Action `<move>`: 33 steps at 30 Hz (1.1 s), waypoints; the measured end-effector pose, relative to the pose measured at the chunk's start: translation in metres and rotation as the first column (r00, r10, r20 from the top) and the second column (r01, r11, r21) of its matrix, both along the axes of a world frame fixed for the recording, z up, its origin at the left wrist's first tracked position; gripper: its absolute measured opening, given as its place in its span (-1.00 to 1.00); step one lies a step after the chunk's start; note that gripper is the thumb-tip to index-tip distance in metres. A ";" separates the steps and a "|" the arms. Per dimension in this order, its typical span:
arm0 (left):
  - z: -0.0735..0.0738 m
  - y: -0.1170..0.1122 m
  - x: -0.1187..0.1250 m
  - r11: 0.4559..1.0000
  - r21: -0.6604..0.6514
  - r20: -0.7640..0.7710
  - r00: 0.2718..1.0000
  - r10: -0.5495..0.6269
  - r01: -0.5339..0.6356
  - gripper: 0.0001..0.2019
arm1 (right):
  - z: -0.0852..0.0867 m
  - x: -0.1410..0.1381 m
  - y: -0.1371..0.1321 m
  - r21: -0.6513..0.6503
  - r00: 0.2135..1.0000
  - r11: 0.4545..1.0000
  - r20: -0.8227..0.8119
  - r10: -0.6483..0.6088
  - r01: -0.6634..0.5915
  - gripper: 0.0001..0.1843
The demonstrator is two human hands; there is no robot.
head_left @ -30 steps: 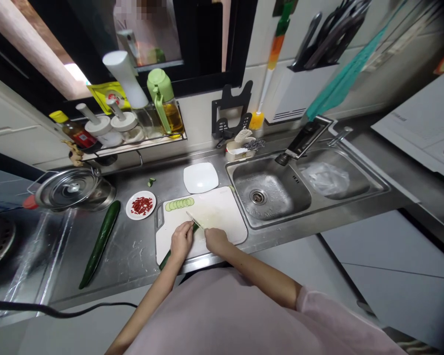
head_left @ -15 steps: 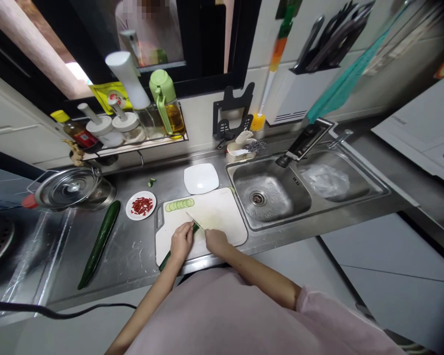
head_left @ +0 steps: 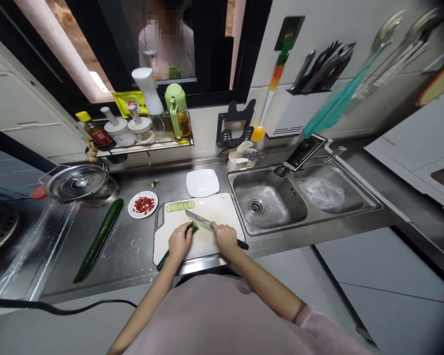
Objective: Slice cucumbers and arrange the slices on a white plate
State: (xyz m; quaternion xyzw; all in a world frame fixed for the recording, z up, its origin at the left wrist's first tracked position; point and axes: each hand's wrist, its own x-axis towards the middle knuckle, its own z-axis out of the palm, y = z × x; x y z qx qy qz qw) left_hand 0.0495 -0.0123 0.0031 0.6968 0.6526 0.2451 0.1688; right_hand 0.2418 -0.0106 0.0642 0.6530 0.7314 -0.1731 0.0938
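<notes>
My left hand is closed around a dark green cucumber that lies slantwise on the white cutting board. The cucumber's cut end shows just past my fingers. In my right hand is a kitchen knife; its black handle sticks out behind the fist. The blade points up and left, lying beyond the cucumber's cut end. A row of overlapping cucumber slices rests at the board's upper left.
Left of the board are a small plate of red dried pieces, a whole cucumber and a lidded steel pot. A white square plate stands behind the board. At the right is a double sink with a black faucet.
My right hand has moved right with the knife, drawing the blade away from the cucumber's end. More of the handle now shows. My left hand stays on the cucumber. The camera view has shifted slightly.
</notes>
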 end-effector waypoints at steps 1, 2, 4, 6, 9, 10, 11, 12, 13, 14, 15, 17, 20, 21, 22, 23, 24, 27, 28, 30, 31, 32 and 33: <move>0.000 -0.001 0.000 1.000 0.008 0.008 1.000 0.004 -0.004 -0.72 | 0.002 0.005 0.001 0.033 1.000 0.999 0.019 -0.012 0.011 -0.55; 0.001 -0.002 0.000 1.000 0.015 0.015 1.000 0.007 -0.007 -0.72 | 0.004 0.009 0.003 0.060 0.999 0.998 0.036 -0.025 0.023 -0.52; 0.000 -0.004 -0.001 1.000 0.023 0.025 1.000 0.015 -0.015 -0.72 | 0.006 0.016 0.004 0.104 0.998 0.994 0.056 -0.040 0.034 -0.48; -0.002 -0.005 -0.002 0.999 0.025 0.029 0.999 0.024 -0.025 -0.72 | 0.008 0.022 0.004 0.134 0.997 0.990 0.064 -0.039 0.030 -0.45; -0.005 -0.006 -0.003 0.998 0.037 0.042 0.998 0.039 -0.041 -0.72 | 0.010 0.027 0.002 0.165 0.997 0.986 0.069 -0.031 0.019 -0.43; -0.005 -0.007 -0.003 0.998 0.046 0.049 0.998 0.048 -0.050 -0.72 | 0.011 0.028 0.002 0.173 0.997 0.985 0.070 -0.031 0.019 -0.43; -0.005 -0.007 -0.003 0.996 0.057 0.061 0.996 0.063 -0.067 -0.72 | 0.011 0.029 0.001 0.182 0.997 0.983 0.069 -0.031 0.018 -0.43; -0.005 -0.007 -0.003 0.993 0.071 0.075 0.993 0.090 -0.095 -0.72 | 0.012 0.030 0.000 0.191 0.997 0.981 0.069 -0.031 0.018 -0.43; -0.003 -0.006 -0.003 0.987 0.088 0.092 0.988 0.128 -0.136 -0.71 | 0.013 0.030 -0.001 0.200 0.997 0.980 0.067 -0.030 0.016 -0.43; -0.001 -0.006 -0.002 0.977 0.106 0.108 0.979 0.172 -0.183 -0.71 | 0.014 0.031 -0.001 0.208 0.997 0.978 0.067 -0.028 0.014 -0.43; 0.003 -0.006 0.000 0.966 0.124 0.122 0.969 0.213 -0.228 -0.70 | 0.014 0.032 -0.002 0.212 0.997 0.977 0.066 -0.026 0.011 -0.43; 0.014 -0.003 0.005 0.950 0.153 0.128 0.959 0.253 -0.271 -0.69 | 0.015 0.033 -0.003 0.211 0.998 0.978 0.065 -0.020 0.006 -0.41; 0.035 0.005 0.017 0.967 0.157 0.070 0.979 0.190 -0.199 -0.64 | 0.017 0.034 -0.004 0.200 0.998 0.980 0.065 -0.011 -0.002 -0.40; 0.042 0.009 0.021 0.976 0.146 0.040 0.987 0.158 -0.162 -0.60 | 0.018 0.034 -0.005 0.198 0.998 0.980 0.063 -0.006 -0.007 -0.40; 0.048 0.013 0.025 0.984 0.132 0.018 0.993 0.119 -0.120 -0.56 | 0.019 0.033 -0.005 0.199 0.998 0.980 0.062 0.000 -0.012 -0.41; 0.054 0.018 0.028 0.993 0.107 -0.004 0.998 0.060 -0.059 -0.53 | 0.020 0.033 -0.006 0.202 0.998 0.979 0.060 0.007 -0.019 -0.41; 0.058 0.023 0.030 0.997 0.077 -0.023 1.000 0.000 0.002 -0.53 | 0.021 0.032 -0.006 0.205 0.998 0.978 0.058 0.016 -0.027 -0.42; 0.067 0.036 0.031 0.989 -0.034 -0.038 0.988 -0.148 0.147 -0.59 | 0.022 0.031 -0.008 0.209 0.997 0.976 0.064 0.044 -0.056 -0.43; 0.069 0.039 0.031 0.982 -0.070 -0.028 0.984 -0.177 0.175 -0.61 | 0.022 0.031 -0.009 0.213 0.996 0.975 0.069 0.051 -0.065 -0.44; 0.070 0.044 0.031 0.967 -0.135 0.002 0.976 -0.216 0.214 -0.63 | 0.020 0.032 -0.011 0.241 0.995 0.968 0.080 0.056 -0.074 -0.45; 0.070 0.046 0.031 0.960 -0.164 0.019 0.973 -0.229 0.229 -0.64 | 0.018 0.033 -0.013 0.263 0.995 0.962 0.087 0.054 -0.075 -0.46; 0.070 0.047 0.031 0.952 -0.190 0.034 0.971 -0.238 0.240 -0.65 | 0.016 0.034 -0.014 0.288 0.994 0.955 0.092 0.052 -0.077 -0.47; 0.069 0.049 0.032 0.945 -0.213 0.046 0.968 -0.245 0.249 -0.66 | 0.014 0.035 -0.015 0.311 0.994 0.947 0.097 0.051 -0.079 -0.48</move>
